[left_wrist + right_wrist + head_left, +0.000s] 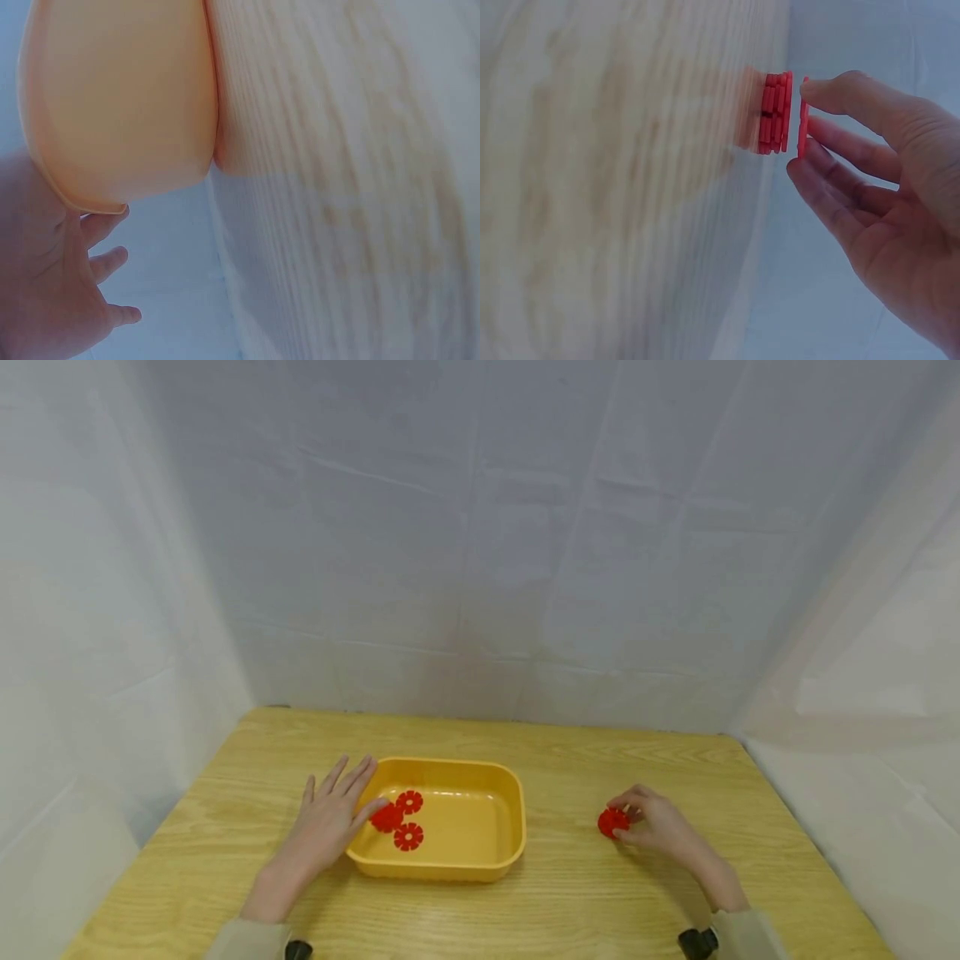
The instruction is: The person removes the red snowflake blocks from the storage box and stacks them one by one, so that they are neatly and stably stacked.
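Red discs are what my hands are busy with: my right hand pinches one thin red disc between thumb and fingertips, held just clear of a small stack of discs that sits on the tabletop to the right of the yellow tray. Three more red discs lie in the tray's left half, close together; two of them seem to overlap. My left hand lies flat with fingers spread and relaxed, resting against the tray's left rim, thumb near the inside wall, gripping nothing.

What could go wrong, as I judge it: the pinch is only on the disc's thin edge, so a slight twist could let it slip out and roll off across the wood. The stack beside it looks loose, and a brush of my fingers could topple or scatter it. If my left hand leans harder, the light tray could slide to the right.

For room: the stretch of tabletop between stack and tray is bare, so a low path across is open, but the tray's raised rim has to be cleared. The right edge of the tabletop is not far from my right hand, and white cloth walls close in behind and on both sides.
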